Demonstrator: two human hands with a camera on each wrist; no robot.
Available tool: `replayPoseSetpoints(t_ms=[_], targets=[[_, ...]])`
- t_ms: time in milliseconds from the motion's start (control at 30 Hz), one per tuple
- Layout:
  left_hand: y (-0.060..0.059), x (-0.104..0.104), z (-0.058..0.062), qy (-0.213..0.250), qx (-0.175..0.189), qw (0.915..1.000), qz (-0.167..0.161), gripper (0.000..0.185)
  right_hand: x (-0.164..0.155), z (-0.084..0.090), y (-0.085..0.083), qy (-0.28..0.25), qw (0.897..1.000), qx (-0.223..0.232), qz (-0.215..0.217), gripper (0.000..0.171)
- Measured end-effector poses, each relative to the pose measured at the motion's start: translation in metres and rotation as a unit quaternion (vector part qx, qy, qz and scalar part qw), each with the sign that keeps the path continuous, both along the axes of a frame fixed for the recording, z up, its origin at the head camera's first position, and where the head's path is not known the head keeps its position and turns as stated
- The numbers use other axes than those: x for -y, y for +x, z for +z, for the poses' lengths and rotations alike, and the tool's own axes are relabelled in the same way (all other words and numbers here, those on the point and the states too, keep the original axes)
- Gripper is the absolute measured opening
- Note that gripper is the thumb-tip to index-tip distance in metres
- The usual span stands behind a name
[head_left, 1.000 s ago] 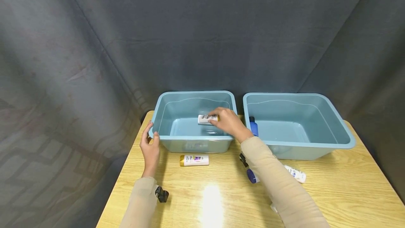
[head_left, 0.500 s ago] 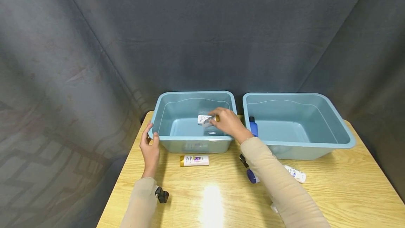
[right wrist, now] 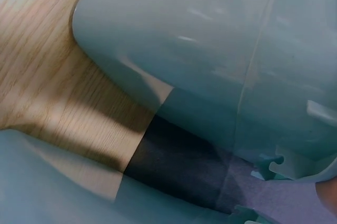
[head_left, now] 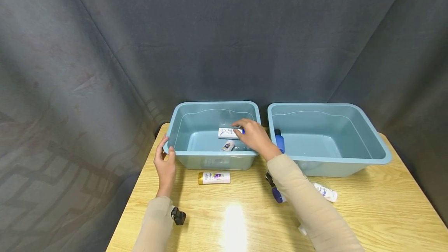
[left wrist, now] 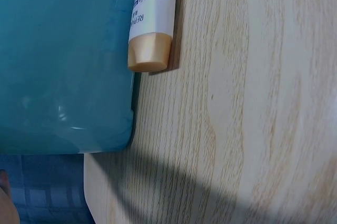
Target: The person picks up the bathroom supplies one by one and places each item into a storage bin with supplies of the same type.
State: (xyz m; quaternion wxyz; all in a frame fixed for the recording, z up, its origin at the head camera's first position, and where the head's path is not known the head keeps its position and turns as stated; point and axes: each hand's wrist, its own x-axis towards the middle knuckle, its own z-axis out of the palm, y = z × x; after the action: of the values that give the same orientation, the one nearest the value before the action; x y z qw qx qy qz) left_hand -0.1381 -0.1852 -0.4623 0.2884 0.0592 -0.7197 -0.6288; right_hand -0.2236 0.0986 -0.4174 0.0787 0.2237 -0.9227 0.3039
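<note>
My right hand [head_left: 254, 136] reaches into the left teal bin [head_left: 213, 104] and pinches a white bottle with a blue cap [head_left: 229, 132] at its fingertips, above the bin floor. A smaller white bottle [head_left: 228, 146] lies on the bin floor just below it. My left hand [head_left: 166, 163] grips the bin's front left corner, thumb on the rim. In the left wrist view the bin wall [left wrist: 63, 61] fills the left side, with a gold-capped white bottle [left wrist: 152, 19] beside it on the table.
A second teal bin [head_left: 329, 106] stands to the right on the wooden table [head_left: 385, 209]. A blue bottle [head_left: 279, 141] stands between the bins. The gold-capped bottle [head_left: 214, 177], a blue-capped bottle [head_left: 277, 194] and a white tube [head_left: 327, 191] lie in front.
A small bottle has dropped from my right hand onto the left bin's floor. The hand still holds the blue-capped bottle. My left hand has stayed on the bin corner.
</note>
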Motion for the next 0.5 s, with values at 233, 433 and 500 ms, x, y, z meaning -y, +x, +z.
replayPoseSetpoints(t_ms=[233, 433, 500], targets=[[-0.002, 0.001, -0.003, 0.001, -0.009, 0.9999, -0.003, 0.038, -0.002, 0.0, 0.005, -0.013, 1.0, 0.006, -0.014, 0.024], [-0.002, 0.001, -0.003, 0.002, -0.014, 0.9999, -0.004, 0.038, -0.004, 0.001, 0.014, -0.04, 0.999, -0.003, -0.02, 0.024], [-0.002, 0.001, -0.004, 0.004, -0.015, 0.9999, -0.005, 0.038, -0.004, 0.001, 0.017, -0.049, 0.999, -0.013, -0.017, 0.023]])
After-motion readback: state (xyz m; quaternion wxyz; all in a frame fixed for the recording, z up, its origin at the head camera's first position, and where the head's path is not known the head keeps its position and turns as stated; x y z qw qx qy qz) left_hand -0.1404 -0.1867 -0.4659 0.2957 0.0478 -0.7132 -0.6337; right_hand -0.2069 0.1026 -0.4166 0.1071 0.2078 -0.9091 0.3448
